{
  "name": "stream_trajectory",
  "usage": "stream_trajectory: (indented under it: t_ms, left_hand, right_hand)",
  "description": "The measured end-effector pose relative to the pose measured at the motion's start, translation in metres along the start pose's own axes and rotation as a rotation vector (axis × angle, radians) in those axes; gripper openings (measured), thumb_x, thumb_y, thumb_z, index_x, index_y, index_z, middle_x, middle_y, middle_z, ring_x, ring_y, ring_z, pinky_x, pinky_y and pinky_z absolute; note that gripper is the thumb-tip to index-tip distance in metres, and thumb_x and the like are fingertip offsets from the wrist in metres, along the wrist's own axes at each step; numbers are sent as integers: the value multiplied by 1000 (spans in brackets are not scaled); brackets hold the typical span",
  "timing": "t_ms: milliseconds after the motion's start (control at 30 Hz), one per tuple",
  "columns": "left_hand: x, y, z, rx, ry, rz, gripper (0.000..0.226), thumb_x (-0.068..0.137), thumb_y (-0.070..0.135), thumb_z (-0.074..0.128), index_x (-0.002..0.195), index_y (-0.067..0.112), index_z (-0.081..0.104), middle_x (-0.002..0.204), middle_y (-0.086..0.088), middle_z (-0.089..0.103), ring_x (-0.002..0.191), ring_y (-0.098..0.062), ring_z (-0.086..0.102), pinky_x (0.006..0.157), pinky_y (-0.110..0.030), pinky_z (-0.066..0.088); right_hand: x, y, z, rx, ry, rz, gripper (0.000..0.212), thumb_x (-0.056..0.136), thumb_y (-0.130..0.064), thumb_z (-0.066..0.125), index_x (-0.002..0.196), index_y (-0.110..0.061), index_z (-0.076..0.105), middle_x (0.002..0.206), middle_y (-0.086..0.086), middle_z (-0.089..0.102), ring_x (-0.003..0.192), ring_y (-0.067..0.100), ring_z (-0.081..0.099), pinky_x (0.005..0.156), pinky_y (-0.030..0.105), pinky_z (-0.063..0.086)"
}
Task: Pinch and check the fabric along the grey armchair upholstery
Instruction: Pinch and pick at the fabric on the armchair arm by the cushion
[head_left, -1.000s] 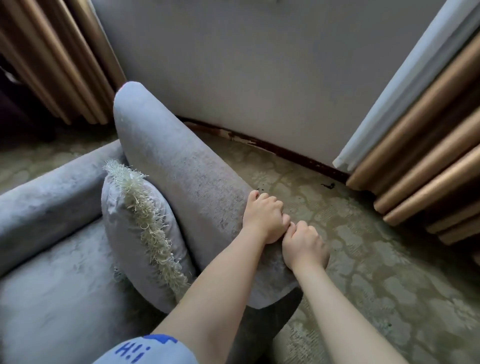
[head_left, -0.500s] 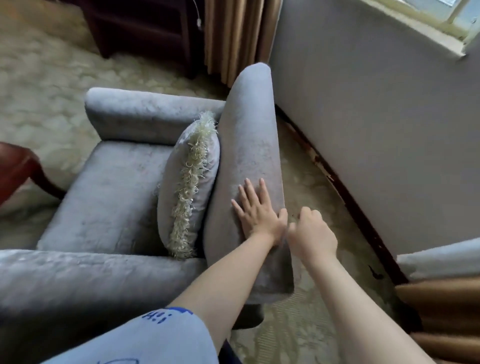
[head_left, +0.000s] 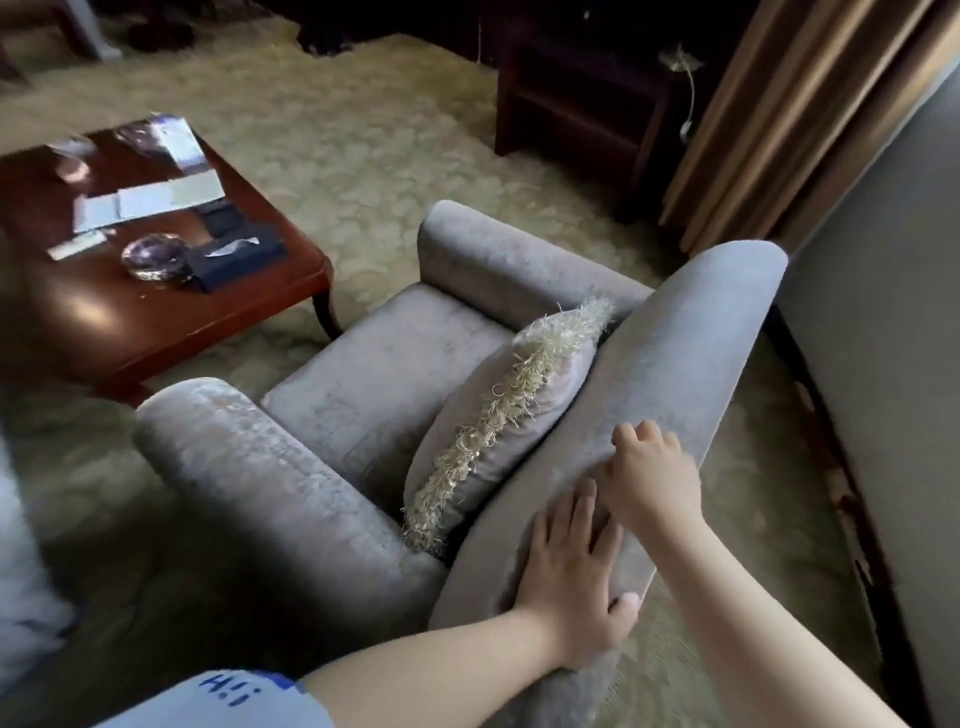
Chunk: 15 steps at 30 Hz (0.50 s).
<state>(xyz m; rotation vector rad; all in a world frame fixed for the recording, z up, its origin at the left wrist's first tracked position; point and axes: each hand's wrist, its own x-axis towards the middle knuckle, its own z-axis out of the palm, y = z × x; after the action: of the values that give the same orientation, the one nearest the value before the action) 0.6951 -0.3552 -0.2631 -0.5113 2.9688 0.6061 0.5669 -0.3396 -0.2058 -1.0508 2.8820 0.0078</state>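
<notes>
The grey armchair (head_left: 363, 374) stands below me, its backrest (head_left: 670, 364) running diagonally from near me to the upper right. A grey cushion with a cream fringe (head_left: 498, 410) leans against the backrest. My left hand (head_left: 566, 566) lies flat on the near end of the backrest, fingers straight, thumb hooked over its rear edge. Just beyond it, my right hand (head_left: 649, 478) sits on the backrest top with curled fingers, pinching the grey fabric.
A red-brown coffee table (head_left: 156, 312) with papers, a glass ashtray (head_left: 156, 254) and a dark tissue box stands left of the chair. A dark wooden cabinet (head_left: 582, 104) and tan curtains (head_left: 789, 114) are behind. A grey wall (head_left: 883, 338) runs close on the right; patterned carpet all around.
The view has swung left, bringing the coffee table in. My left hand slid toward the near end of the backrest. My right hand came from behind the backrest onto its top.
</notes>
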Motion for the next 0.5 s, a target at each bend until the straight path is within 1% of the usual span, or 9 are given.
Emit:
stream_trajectory:
  t_ms: [133, 200, 233, 267, 300, 333, 367, 433, 500]
  left_hand:
    - [-2, 0, -2, 46, 21, -3, 82, 79, 51, 45, 147, 18, 12, 154, -20, 12, 141, -34, 10, 113, -50, -3]
    - [-4, 2, -3, 96, 11, -68, 84, 73, 60, 47, 144, 19, 30, 148, -12, 34, 136, -27, 31, 114, -47, 15]
    - [-6, 5, -6, 161, 24, -125, 84, 71, 64, 46, 142, 21, 36, 144, -8, 41, 134, -23, 37, 113, -43, 20]
    - [-5, 7, -7, 164, 27, -149, 83, 74, 63, 45, 144, 21, 31, 146, -8, 37, 137, -21, 31, 115, -41, 14]
    - [-3, 7, -6, 156, 42, -137, 82, 79, 60, 42, 147, 21, 18, 152, -11, 23, 141, -21, 16, 115, -41, 0]
    - [-2, 9, -6, 135, -10, -141, 81, 83, 57, 39, 148, 21, 6, 155, -12, 8, 142, -22, 3, 114, -41, -10]
    - [-2, 10, -6, 133, -16, -172, 80, 85, 57, 38, 148, 22, 2, 155, -13, 0, 142, -24, -3, 113, -42, -14]
    - [-3, 13, -7, 161, 6, -249, 82, 85, 60, 38, 148, 20, 5, 156, -14, -3, 142, -27, -2, 114, -45, -9]
    - [-7, 17, -7, 104, 29, -367, 90, 83, 67, 39, 149, 20, 2, 157, -11, 0, 143, -28, 4, 114, -46, 1]
  right_hand:
    - [20, -5, 9, -89, -69, -182, 27, 80, -30, 49, 104, -19, 56, 111, 3, 52, 110, 27, 46, 83, 35, 38]
    - [25, -3, 14, -116, -72, -249, 28, 80, -30, 46, 105, -22, 57, 110, 0, 52, 110, 24, 45, 81, 34, 37]
    - [26, -1, 16, -129, -66, -289, 28, 81, -30, 45, 105, -23, 57, 110, -1, 52, 109, 24, 45, 80, 35, 36]
    - [28, 3, 18, -132, -60, -325, 29, 82, -30, 43, 106, -24, 57, 110, -1, 52, 110, 24, 44, 81, 35, 35]
    - [29, 7, 18, -129, -60, -354, 29, 82, -30, 42, 107, -24, 56, 111, -1, 52, 110, 24, 44, 81, 35, 35]
    - [30, 10, 17, -129, -70, -385, 30, 83, -29, 40, 109, -24, 55, 113, 0, 51, 111, 25, 43, 83, 36, 35]
    - [30, 14, 17, -124, -76, -418, 31, 84, -29, 39, 110, -23, 54, 114, 1, 51, 111, 26, 43, 84, 37, 35]
    - [30, 21, 18, -109, -64, -475, 31, 86, -26, 35, 111, -23, 52, 116, 2, 50, 111, 27, 42, 85, 37, 34]
    - [27, 29, 21, -112, -45, -530, 30, 90, -26, 31, 111, -22, 51, 115, 3, 50, 110, 28, 42, 85, 38, 33]
